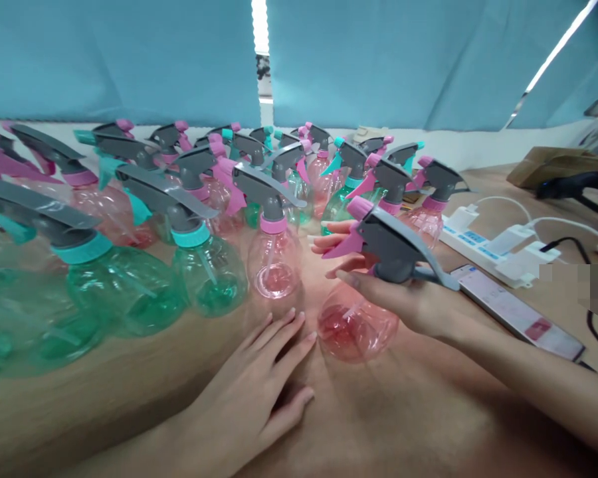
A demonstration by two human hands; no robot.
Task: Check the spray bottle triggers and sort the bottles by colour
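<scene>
My right hand point(418, 302) is around the neck of a pink spray bottle point(356, 328) with a grey trigger head. Its thumb lies in front of the neck, and the fingers reach past behind it, loosely extended. Some pink tint shows through the bottle's clear body, along with a dip tube. Left of that bottle, my left hand point(264, 382) rests palm down on the table, fingers outstretched, holding nothing. Just beyond its fingertips stands another pink spray bottle point(274, 265). Beside this one is a green spray bottle point(209, 279) with a turquoise collar.
Several more pink and green spray bottles crowd the left and back of the wooden table point(179, 392). To the right lie a phone point(521, 312) and a white power strip point(483, 249) with plugs and cables. A brown paper bag point(553, 166) sits farther back, before blue curtains point(379, 60).
</scene>
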